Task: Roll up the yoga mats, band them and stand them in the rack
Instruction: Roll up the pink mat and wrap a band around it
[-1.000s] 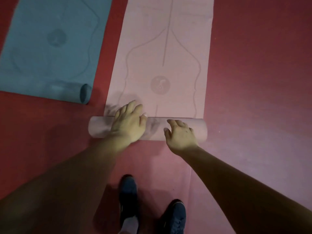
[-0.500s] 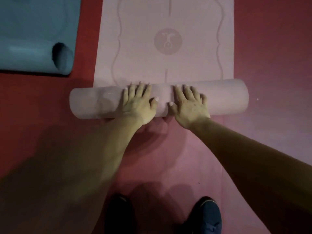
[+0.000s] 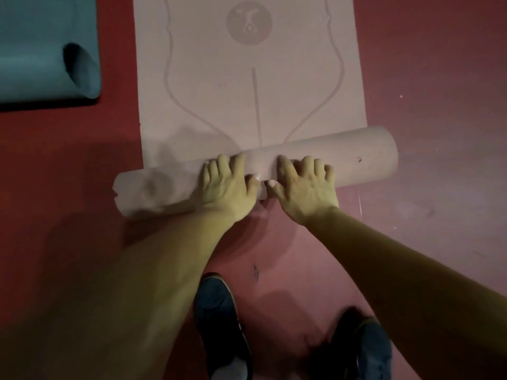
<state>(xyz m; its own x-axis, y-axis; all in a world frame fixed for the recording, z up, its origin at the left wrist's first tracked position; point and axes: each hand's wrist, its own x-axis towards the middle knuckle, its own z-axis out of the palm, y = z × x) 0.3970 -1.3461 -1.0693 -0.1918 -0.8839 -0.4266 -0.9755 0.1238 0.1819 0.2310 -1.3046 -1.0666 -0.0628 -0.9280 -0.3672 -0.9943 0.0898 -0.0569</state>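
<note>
As hands [image 3: 227,187] [image 3: 303,193] seemingly press, mat roll [image 3: 356,160] beneath

Pink mat [image 3: 247,91] part-rolled, roll slanted w/ R end farther, rest flat; teal mat [image 3: 33,64] part-rolled, upper L.

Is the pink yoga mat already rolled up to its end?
No, beyond the roll a long flat part of the pink yoga mat, with its round logo, lies unrolled on the red floor.
</note>
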